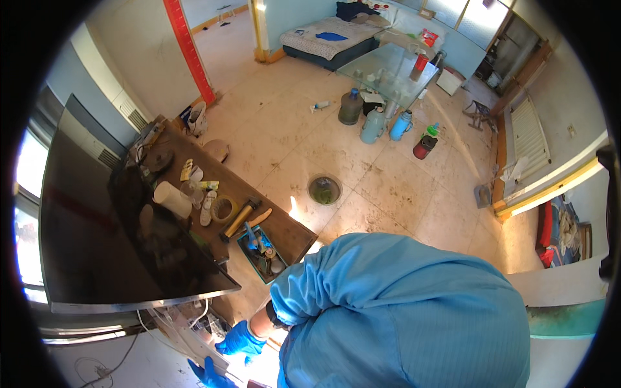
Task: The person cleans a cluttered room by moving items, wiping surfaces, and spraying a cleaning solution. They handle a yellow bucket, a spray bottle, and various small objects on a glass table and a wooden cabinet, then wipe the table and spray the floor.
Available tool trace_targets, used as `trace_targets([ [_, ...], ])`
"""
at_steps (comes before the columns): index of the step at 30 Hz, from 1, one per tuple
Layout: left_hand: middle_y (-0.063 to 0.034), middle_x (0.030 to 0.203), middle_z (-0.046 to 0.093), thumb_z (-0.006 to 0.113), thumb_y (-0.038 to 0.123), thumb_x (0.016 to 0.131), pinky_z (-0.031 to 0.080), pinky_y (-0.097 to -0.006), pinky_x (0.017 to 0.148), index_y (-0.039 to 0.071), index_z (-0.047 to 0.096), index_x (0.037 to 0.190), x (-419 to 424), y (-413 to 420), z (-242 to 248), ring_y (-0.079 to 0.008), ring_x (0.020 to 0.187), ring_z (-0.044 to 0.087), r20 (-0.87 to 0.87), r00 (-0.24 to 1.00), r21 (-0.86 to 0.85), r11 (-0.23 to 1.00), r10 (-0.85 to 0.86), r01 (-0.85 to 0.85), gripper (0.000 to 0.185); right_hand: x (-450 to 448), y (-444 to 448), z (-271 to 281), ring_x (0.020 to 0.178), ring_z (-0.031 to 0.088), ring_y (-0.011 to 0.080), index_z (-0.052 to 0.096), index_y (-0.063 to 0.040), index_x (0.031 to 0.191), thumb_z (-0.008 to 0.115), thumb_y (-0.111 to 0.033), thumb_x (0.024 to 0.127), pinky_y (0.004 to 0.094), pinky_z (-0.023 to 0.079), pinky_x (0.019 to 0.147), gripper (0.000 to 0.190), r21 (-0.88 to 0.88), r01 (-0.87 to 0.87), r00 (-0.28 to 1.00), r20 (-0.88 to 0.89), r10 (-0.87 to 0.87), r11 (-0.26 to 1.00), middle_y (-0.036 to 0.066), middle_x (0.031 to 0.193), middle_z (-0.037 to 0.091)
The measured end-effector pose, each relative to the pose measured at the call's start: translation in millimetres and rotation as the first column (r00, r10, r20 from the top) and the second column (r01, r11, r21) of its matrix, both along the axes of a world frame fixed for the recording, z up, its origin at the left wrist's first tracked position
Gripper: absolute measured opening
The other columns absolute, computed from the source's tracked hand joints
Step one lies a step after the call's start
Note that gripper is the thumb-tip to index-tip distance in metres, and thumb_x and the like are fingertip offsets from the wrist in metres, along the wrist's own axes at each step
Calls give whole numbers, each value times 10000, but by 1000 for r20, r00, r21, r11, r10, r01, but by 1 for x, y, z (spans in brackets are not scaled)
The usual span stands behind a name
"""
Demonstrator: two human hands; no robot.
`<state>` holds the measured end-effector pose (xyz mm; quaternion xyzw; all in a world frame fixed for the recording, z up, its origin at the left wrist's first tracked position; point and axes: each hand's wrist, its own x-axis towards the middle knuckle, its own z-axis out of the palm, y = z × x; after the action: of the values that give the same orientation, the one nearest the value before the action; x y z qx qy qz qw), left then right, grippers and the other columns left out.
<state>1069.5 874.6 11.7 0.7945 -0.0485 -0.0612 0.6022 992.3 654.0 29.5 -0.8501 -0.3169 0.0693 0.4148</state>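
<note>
My right hand [241,338], in a blue glove, is at the lower left with its fingertips at the end of a pale narrow board [194,337]. Whether the fingers grip the board cannot be told. Just below it, on the board's other side, is my left hand [211,374], also blue-gloved. Its visible fingers are spread, nothing shows between them, and the lower frame edge cuts the hand off. White cables [200,314] and clear plastic wrapping [216,326] lie behind the board. Strong light washes out the area beside my hands.
A large television [121,233] rises at left before a brown wooden cabinet [288,230]. On the cabinet are a tape roll [224,209], a hand pump [240,219] and a box of small items [246,250]. Bottles [351,107] stand by a glass table [388,68]; a round container [325,189] is nearer.
</note>
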Motion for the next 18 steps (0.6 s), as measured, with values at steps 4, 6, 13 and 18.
trace_targets([
  [4, -219, 1246, 503, 621, 217, 866, 455, -391, 898, 10, 321, 1383, 45, 35, -33, -309, 1032, 547, 48, 996, -120, 990, 74, -67, 633, -11, -43, -9, 1042, 565, 353, 571, -14, 1151, 579, -471, 832, 422, 469, 877, 557, -44, -27, 960, -280, 13, 999, 207, 1149, 575],
  [6, -211, 1310, 459, 718, 163, 764, 399, -398, 964, 15, 318, 1389, 51, 48, -44, -333, 1129, 491, 282, 954, 378, 903, 97, -203, 756, -29, -82, -13, 1043, 573, 309, 597, -40, 1155, 582, -386, 869, 392, 444, 913, 450, 237, 67, 921, -389, 32, 969, 176, 1117, 612],
  [13, -278, 1154, 536, 615, 83, 735, 424, -423, 922, 1, 373, 1359, 45, 11, -26, -412, 1029, 531, 530, 846, 595, 736, -59, -322, 674, -101, -222, 28, 1166, 528, 260, 501, -60, 1285, 486, -283, 952, 345, 430, 976, 401, 352, 530, 704, -689, -169, 772, 146, 1297, 516],
  [18, -262, 1140, 554, 615, 59, 746, 449, -409, 887, -4, 384, 1346, 68, -5, -35, -410, 1007, 552, 567, 818, 584, 748, -96, -316, 646, -154, -269, 19, 1161, 528, 286, 484, -55, 1297, 454, -370, 951, 399, 430, 978, 468, 263, 777, 539, -747, -389, 572, 138, 1328, 489],
])
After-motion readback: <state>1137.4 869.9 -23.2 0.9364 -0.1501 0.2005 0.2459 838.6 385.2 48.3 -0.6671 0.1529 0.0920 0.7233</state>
